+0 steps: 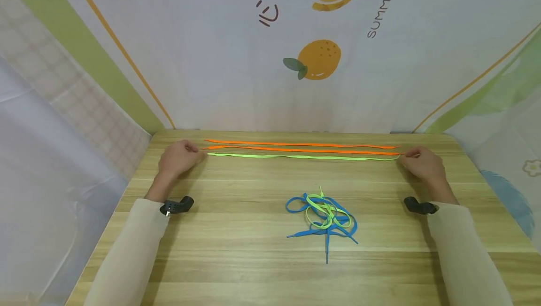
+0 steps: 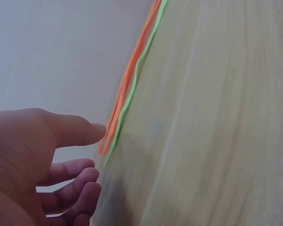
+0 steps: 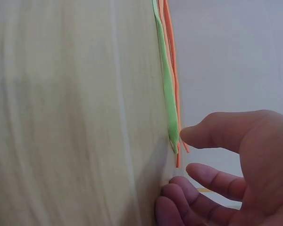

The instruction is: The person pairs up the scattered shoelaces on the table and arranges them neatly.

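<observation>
Two orange shoelaces (image 1: 302, 144) and a yellow-green shoelace (image 1: 296, 157) lie stretched side by side along the table's far edge. My left hand (image 1: 179, 158) is at their left ends. In the left wrist view, its thumb (image 2: 87, 132) lies beside the orange ends, apart from the loosely bent fingers. At the right ends is my right hand (image 1: 424, 164). The right wrist view shows its thumb (image 3: 207, 129) close to the green end, with a gap between thumb and fingers. Whether either thumb touches a lace, I cannot tell.
Nearer me on the wooden table (image 1: 236, 259), a blue shoelace (image 1: 327, 249) lies tangled with a yellow-green shoelace (image 1: 320, 192). A printed white curtain (image 1: 220, 61) hangs just behind the far edge. Black wrist devices (image 1: 179, 205) sit at both cuffs.
</observation>
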`<state>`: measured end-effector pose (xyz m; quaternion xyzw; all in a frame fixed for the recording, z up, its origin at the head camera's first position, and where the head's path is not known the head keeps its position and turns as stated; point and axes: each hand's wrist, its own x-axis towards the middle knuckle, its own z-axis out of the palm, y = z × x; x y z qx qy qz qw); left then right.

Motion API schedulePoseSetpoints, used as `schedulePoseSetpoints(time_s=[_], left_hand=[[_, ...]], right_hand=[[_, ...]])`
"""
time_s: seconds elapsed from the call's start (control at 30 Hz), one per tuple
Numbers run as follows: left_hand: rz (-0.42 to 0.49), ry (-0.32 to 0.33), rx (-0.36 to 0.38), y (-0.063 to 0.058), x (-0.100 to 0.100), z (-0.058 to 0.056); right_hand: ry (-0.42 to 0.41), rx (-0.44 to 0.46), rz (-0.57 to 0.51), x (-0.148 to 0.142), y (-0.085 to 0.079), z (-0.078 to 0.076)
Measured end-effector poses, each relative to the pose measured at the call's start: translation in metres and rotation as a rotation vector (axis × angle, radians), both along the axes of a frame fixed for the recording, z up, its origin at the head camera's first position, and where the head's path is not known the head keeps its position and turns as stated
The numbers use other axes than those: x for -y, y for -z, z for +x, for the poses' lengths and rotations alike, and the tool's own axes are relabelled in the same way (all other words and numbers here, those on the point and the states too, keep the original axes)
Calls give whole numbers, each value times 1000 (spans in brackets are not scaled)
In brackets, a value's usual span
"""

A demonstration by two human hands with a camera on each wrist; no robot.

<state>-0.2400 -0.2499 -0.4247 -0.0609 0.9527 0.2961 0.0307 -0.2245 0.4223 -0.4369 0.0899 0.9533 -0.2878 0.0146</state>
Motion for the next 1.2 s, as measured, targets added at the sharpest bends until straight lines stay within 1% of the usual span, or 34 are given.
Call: schedulePoseSetpoints(time_s=[0.17, 0.27, 0.4, 0.5, 0.63, 0.77, 0.97, 1.07, 1.2], left_hand=[[26, 23, -42, -8, -7, 4], [46, 40, -82, -14, -14, 7], [66, 68, -158, -24, -29, 13], [79, 89, -209, -32, -42, 17], [105, 121, -253, -40, -59, 23], [135, 160, -268, -48, -77, 30], [163, 231, -274, -56, -108, 44], [175, 268, -281, -59, -121, 50], [181, 310, -273, -59, -137, 59]], right_hand=[[-4, -21, -2, 5, 0, 6], [-6, -49, 0, 11, -2, 9], [-25, -112, -6, 22, -6, 13], [-55, -169, -18, 31, -9, 16], [-105, -232, -35, 43, -15, 18], [-152, -258, -52, 60, -23, 22], [-212, -285, -85, 91, -39, 28], [-255, -275, -100, 106, -48, 32], [-318, -219, -117, 124, -56, 37]])
